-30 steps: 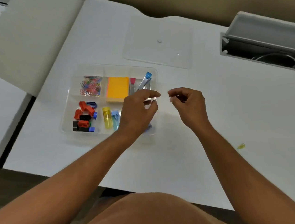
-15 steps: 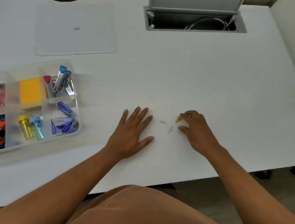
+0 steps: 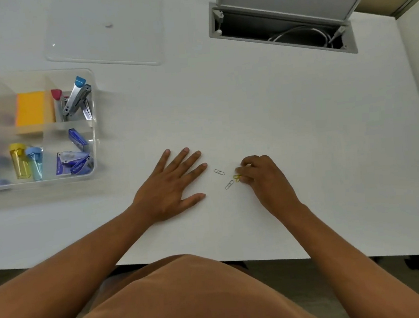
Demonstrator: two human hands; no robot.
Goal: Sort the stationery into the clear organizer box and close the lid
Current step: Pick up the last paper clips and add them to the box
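Head view, left to right. The clear organizer box [image 3: 91,123] sits at the desk's [image 3: 276,127] left edge, partly out of view, its compartments holding a stapler [image 3: 76,99], a yellow pad [image 3: 33,111] and staple boxes [image 3: 74,164]; its lid [image 3: 106,33] lies flat behind it, not yet on. The left hand [image 3: 173,187] rests flat on the desk, fingers straight and spread, holding nothing. Just right of its fingertips lie 2 silver paper clips [image 3: 219,172], loose and apart. The right hand [image 3: 263,177] has its grip pinched together on a yellow paper clip [image 3: 236,178]. Such clips are probably light, thin, stiff and slippery on a smooth desk; nip each by its edge or slide it to lift. Compared with 0.5 s ago, the layout matches, except that the yellow clip has been drawn slightly closer to the silver pair.
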